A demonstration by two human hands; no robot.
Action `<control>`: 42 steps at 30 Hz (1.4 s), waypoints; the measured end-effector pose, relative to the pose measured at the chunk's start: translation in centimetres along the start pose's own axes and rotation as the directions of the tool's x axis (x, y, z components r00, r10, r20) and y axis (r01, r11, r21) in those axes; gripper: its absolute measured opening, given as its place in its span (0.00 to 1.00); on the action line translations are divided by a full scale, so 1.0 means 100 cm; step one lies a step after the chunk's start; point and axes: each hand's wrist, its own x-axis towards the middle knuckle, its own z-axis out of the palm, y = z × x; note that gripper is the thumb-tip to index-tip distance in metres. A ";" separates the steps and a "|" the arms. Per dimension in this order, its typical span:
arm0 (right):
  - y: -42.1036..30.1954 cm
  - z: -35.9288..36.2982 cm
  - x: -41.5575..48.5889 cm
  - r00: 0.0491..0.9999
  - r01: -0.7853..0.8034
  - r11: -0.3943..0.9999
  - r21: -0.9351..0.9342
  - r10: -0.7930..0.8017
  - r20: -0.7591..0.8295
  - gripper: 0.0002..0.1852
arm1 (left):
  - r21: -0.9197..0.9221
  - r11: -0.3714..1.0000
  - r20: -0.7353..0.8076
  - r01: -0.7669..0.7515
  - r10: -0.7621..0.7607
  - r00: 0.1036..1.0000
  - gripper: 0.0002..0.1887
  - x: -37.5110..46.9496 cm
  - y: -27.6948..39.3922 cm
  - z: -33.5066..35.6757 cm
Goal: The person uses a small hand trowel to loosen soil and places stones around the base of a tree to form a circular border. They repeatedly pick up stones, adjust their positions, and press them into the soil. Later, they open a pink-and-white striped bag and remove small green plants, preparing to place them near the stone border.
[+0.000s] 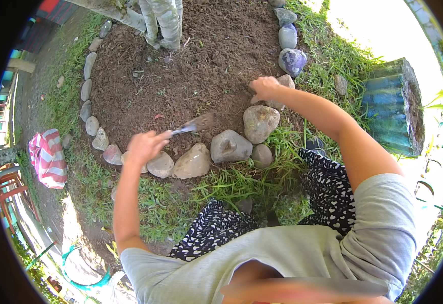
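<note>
My left hand grips the handle of a small garden trowel; its soil-smeared blade is blurred and points right, over the dark soil of a planting bed. At the bed's right edge, my right hand reaches down to the soil beside a brown stone. Its fingertips are partly hidden, so whether they hold anything is unclear. Closer to me along the border sit a large rounded stone and a grey stone with a hollow. A pale, wedge-shaped stone lies below the trowel.
A tree trunk rises from the bed's far side. Purple-painted stones continue the border at right. A blue-green, ridged cylindrical block stands on the grass. Off to the left lies a pink-and-white striped bag.
</note>
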 end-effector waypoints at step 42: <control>-0.088 -0.014 0.059 0.935 0.341 0.926 0.162 -0.318 -0.156 0.17 | -0.605 0.517 0.559 0.605 -0.265 0.786 0.20 0.014 -0.036 0.041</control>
